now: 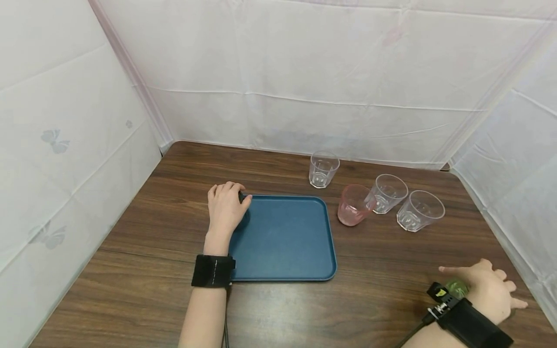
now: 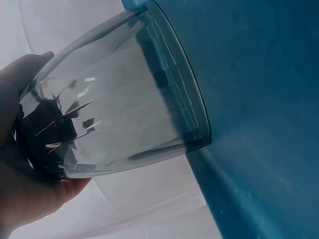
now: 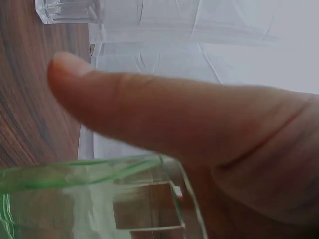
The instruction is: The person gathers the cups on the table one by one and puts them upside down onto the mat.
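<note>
My left hand (image 1: 225, 205) grips a clear grey-tinted glass (image 2: 114, 99) by its base, at the left back corner of a blue tray (image 1: 283, 237). In the left wrist view the glass is upside down, its rim against the tray (image 2: 259, 99). Most of that glass is hidden under the hand in the head view. At the lower right, my right hand (image 1: 489, 290) has its fingers and thumb spread over a green glass (image 1: 457, 288). The right wrist view shows the straight thumb (image 3: 134, 104) apart from the green glass (image 3: 89, 199).
Right of the tray stand a pink glass (image 1: 350, 212) and two clear glasses, one behind it (image 1: 385, 195) and one farther right (image 1: 413, 217). Another clear glass (image 1: 323, 171) is near the back edge. White sheets (image 1: 304, 72) wall the wooden table (image 1: 143, 241) at back and sides.
</note>
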Tool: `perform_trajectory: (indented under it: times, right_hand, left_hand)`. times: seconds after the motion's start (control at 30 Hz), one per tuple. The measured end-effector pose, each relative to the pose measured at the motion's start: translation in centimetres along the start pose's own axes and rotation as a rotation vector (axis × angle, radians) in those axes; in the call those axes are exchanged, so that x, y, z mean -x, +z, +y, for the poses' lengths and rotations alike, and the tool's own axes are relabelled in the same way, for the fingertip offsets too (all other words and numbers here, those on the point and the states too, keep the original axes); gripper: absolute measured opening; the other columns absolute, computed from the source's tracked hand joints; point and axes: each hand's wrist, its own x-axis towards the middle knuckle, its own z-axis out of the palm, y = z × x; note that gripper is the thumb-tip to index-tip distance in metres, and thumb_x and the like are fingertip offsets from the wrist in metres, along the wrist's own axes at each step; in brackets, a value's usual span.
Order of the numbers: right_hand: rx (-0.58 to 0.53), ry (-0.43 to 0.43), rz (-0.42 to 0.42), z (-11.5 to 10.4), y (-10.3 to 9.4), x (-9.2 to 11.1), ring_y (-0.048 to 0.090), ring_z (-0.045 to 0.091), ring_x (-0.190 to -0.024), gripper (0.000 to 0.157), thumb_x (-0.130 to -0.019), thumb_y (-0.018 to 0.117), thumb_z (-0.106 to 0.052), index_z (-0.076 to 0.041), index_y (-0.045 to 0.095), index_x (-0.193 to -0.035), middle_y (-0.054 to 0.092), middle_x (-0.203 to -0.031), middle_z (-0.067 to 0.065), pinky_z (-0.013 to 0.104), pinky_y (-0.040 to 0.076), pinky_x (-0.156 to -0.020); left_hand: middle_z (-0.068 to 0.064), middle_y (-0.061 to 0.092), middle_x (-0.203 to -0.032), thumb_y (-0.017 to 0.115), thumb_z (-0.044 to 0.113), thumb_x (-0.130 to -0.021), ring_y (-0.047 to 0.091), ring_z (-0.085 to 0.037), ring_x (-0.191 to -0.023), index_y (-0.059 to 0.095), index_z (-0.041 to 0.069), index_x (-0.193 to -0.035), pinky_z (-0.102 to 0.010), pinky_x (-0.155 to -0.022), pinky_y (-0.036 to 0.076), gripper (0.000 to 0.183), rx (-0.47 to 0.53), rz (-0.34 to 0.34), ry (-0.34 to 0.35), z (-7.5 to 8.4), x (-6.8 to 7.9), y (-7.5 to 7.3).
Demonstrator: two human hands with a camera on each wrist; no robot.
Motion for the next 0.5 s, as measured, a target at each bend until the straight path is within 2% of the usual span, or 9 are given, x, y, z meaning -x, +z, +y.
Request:
perform_trajectory:
  times: [0.17,0.3,0.4,0.5]
  right_hand:
    - [-0.003,0.007,0.025,0.23,0.11,0.3,0.005,0.066,-0.117,0.111,-0.07,0.067,-0.054,0.018,0.011,-0.133,0.007,-0.126,0.05,0.075,0.006,-0.094]
    - [-0.012,0.029,-0.019,0.14,-0.06,0.48,0.001,0.065,-0.119,0.112,-0.073,0.066,-0.051,0.018,0.003,-0.135,0.002,-0.129,0.05,0.073,0.007,-0.095]
    - [-0.026,0.048,-0.056,0.13,-0.21,0.57,-0.003,0.065,-0.119,0.115,-0.075,0.064,-0.052,0.018,-0.005,-0.134,-0.004,-0.13,0.05,0.074,0.009,-0.094]
    - [-0.033,0.063,-0.071,0.18,-0.32,0.54,-0.003,0.066,-0.119,0.122,-0.071,0.064,-0.059,0.017,-0.008,-0.134,-0.006,-0.13,0.05,0.076,0.015,-0.09]
  left_hand:
    - [-0.013,0.061,-0.105,0.061,0.031,-0.085,0.05,-0.033,-0.104,0.065,0.008,-0.103,-0.05,-0.103,0.024,0.03,0.011,0.006,-0.018,-0.07,0.11,0.06]
    - [-0.014,0.061,-0.104,0.061,0.03,-0.085,0.05,-0.034,-0.102,0.066,0.007,-0.103,-0.052,-0.103,0.023,0.029,0.015,0.016,-0.022,-0.11,0.11,0.03]
    - [-0.013,0.061,-0.104,0.062,0.03,-0.085,0.05,-0.034,-0.102,0.066,0.007,-0.102,-0.052,-0.103,0.022,0.029,0.013,0.021,-0.028,-0.12,0.05,-0.02]
    - [-0.013,0.061,-0.103,0.062,0.031,-0.085,0.05,-0.034,-0.101,0.066,0.008,-0.101,-0.051,-0.103,0.022,0.028,0.004,0.022,-0.038,-0.11,-0.01,-0.07]
